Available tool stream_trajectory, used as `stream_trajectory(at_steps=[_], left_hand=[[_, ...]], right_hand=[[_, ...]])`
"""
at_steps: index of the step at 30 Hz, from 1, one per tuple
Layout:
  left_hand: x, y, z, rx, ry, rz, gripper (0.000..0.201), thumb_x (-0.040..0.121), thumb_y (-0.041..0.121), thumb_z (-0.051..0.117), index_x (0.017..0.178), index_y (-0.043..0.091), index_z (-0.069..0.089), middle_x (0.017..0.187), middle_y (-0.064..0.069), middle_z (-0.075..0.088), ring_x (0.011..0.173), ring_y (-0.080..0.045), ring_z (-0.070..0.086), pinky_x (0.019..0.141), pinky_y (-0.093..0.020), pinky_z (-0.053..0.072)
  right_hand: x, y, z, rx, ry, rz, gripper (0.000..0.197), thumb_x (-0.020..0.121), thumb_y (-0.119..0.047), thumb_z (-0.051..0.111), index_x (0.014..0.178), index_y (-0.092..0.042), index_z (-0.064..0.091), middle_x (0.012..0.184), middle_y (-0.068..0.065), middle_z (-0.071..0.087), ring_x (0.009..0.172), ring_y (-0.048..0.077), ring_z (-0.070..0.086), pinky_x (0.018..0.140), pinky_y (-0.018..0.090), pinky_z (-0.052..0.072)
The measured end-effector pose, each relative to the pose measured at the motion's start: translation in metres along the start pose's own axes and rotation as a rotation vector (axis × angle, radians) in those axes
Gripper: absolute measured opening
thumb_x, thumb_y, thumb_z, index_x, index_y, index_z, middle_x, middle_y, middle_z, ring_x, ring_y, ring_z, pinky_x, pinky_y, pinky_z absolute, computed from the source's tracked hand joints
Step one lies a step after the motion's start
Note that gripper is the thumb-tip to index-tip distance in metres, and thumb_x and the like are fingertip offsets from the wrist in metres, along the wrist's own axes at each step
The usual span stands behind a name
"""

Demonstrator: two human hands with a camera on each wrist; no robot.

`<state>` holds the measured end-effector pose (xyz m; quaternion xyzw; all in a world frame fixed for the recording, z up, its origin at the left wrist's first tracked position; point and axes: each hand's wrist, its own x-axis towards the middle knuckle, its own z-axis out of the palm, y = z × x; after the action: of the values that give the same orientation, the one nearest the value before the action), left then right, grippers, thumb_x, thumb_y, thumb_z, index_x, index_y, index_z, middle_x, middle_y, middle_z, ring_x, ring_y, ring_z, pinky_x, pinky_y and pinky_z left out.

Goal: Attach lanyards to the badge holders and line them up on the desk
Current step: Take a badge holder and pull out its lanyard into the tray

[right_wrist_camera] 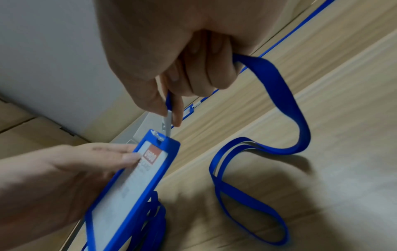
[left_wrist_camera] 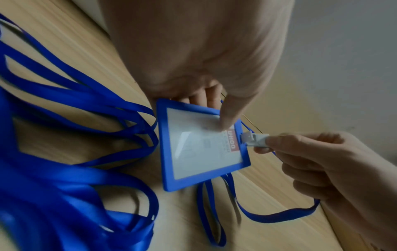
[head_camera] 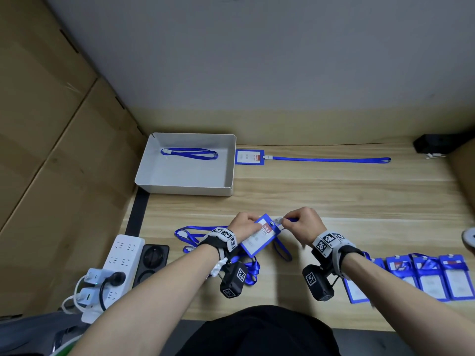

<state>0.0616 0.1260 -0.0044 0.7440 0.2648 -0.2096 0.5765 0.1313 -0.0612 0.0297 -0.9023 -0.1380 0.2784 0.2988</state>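
My left hand (head_camera: 245, 223) (left_wrist_camera: 217, 108) holds a blue badge holder (head_camera: 259, 236) (left_wrist_camera: 199, 147) (right_wrist_camera: 128, 183) just above the desk, thumb on its clear front, fingers behind. My right hand (head_camera: 295, 220) (right_wrist_camera: 169, 108) pinches the white clip (left_wrist_camera: 255, 138) (right_wrist_camera: 167, 124) of a blue lanyard (right_wrist_camera: 279, 118) (left_wrist_camera: 268, 217) at the slot in the holder's top edge. The strap loops down onto the desk (head_camera: 334, 196). A pile of loose blue lanyards (head_camera: 195, 235) (left_wrist_camera: 64, 135) lies left of the holder. Several badge holders (head_camera: 426, 276) lie in a row at the near right.
A grey tray (head_camera: 159, 163) at the back left holds one lanyard (head_camera: 190, 153). Beside it lies a badge holder with lanyard attached (head_camera: 249, 157), strap stretched right. A white power strip (head_camera: 120, 258) sits at the near left. Cardboard (head_camera: 51, 124) walls the left side.
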Motion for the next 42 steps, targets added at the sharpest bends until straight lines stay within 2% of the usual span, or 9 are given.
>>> stream_trajectory(at_steps=[6, 11, 16, 19, 23, 27, 30, 35, 42], left_hand=[[0.004, -0.01, 0.003, 0.034, -0.037, 0.082, 0.026, 0.093, 0.008, 0.061, 0.118, 0.004, 0.064, 0.105, -0.011, 0.068, 0.094, -0.015, 0.062, 0.081, -0.024, 0.049], [0.019, 0.008, 0.008, -0.037, 0.133, 0.065, 0.017, 0.093, 0.004, 0.058, 0.108, 0.002, 0.066, 0.104, -0.017, 0.071, 0.087, -0.022, 0.063, 0.079, -0.032, 0.052], [0.035, 0.029, -0.003, -0.045, 0.236, -0.021, 0.031, 0.088, 0.002, 0.055, 0.117, 0.009, 0.062, 0.116, -0.01, 0.069, 0.108, -0.027, 0.065, 0.092, -0.034, 0.051], [0.036, 0.032, -0.007, 0.296, 0.342, -0.025, 0.025, 0.083, 0.016, 0.062, 0.108, 0.017, 0.067, 0.11, -0.004, 0.069, 0.104, -0.028, 0.063, 0.083, -0.03, 0.047], [0.029, 0.041, 0.006, -0.054, 0.19, 0.017, 0.01, 0.087, 0.016, 0.06, 0.09, 0.014, 0.069, 0.088, -0.001, 0.065, 0.084, -0.024, 0.063, 0.064, -0.026, 0.045], [0.023, 0.047, 0.019, -0.16, -0.014, 0.017, 0.019, 0.095, 0.021, 0.058, 0.099, 0.006, 0.067, 0.085, -0.004, 0.063, 0.06, -0.013, 0.058, 0.043, -0.021, 0.039], [0.021, 0.042, 0.024, -0.105, -0.067, 0.056, 0.012, 0.094, 0.014, 0.058, 0.089, 0.006, 0.066, 0.07, -0.003, 0.061, 0.052, -0.011, 0.051, 0.042, -0.022, 0.037], [0.01, 0.033, 0.026, -0.046, -0.025, 0.032, 0.018, 0.092, 0.012, 0.058, 0.075, 0.014, 0.063, 0.064, -0.001, 0.059, 0.055, -0.015, 0.052, 0.043, -0.024, 0.04], [0.009, 0.027, 0.017, 0.128, 0.172, -0.011, 0.018, 0.087, 0.027, 0.054, 0.073, 0.019, 0.063, 0.07, 0.0, 0.065, 0.068, -0.025, 0.06, 0.062, -0.029, 0.048]], right_hand=[[0.005, 0.009, 0.0, -0.041, -0.068, -0.01, 0.022, 0.086, -0.028, 0.064, 0.072, -0.017, 0.076, 0.038, -0.004, 0.048, 0.035, 0.01, 0.045, 0.046, 0.028, 0.041], [0.015, 0.023, -0.002, -0.05, 0.042, 0.024, 0.032, 0.088, -0.035, 0.063, 0.069, -0.011, 0.071, 0.055, 0.009, 0.058, 0.057, 0.022, 0.046, 0.058, 0.035, 0.046], [0.017, 0.034, -0.013, 0.129, 0.104, 0.071, 0.027, 0.088, -0.036, 0.067, 0.068, -0.02, 0.074, 0.062, 0.007, 0.065, 0.069, 0.026, 0.058, 0.067, 0.033, 0.044], [0.016, 0.033, -0.02, 0.205, 0.069, 0.041, 0.025, 0.092, -0.027, 0.063, 0.071, -0.02, 0.075, 0.068, 0.002, 0.07, 0.073, 0.02, 0.063, 0.072, 0.034, 0.045], [0.02, 0.031, -0.019, 0.285, 0.002, 0.016, 0.027, 0.094, -0.016, 0.06, 0.071, -0.019, 0.073, 0.045, -0.015, 0.047, 0.049, 0.005, 0.038, 0.056, 0.027, 0.029], [0.017, 0.023, -0.016, 0.302, -0.044, 0.003, 0.026, 0.095, -0.015, 0.058, 0.074, -0.015, 0.074, 0.043, -0.012, 0.04, 0.046, 0.004, 0.032, 0.053, 0.026, 0.025], [0.012, 0.018, -0.014, 0.292, -0.061, -0.013, 0.024, 0.096, -0.011, 0.057, 0.079, -0.004, 0.074, 0.039, -0.014, 0.043, 0.041, 0.002, 0.036, 0.049, 0.018, 0.026], [0.001, 0.016, -0.01, 0.28, -0.068, 0.028, 0.028, 0.086, -0.02, 0.063, 0.059, -0.016, 0.069, 0.052, 0.001, 0.044, 0.047, 0.008, 0.033, 0.05, 0.025, 0.028], [-0.001, 0.002, -0.024, 0.21, -0.063, 0.076, 0.022, 0.081, -0.009, 0.059, 0.06, -0.009, 0.067, 0.037, -0.008, 0.032, 0.04, 0.007, 0.03, 0.045, 0.022, 0.023]])
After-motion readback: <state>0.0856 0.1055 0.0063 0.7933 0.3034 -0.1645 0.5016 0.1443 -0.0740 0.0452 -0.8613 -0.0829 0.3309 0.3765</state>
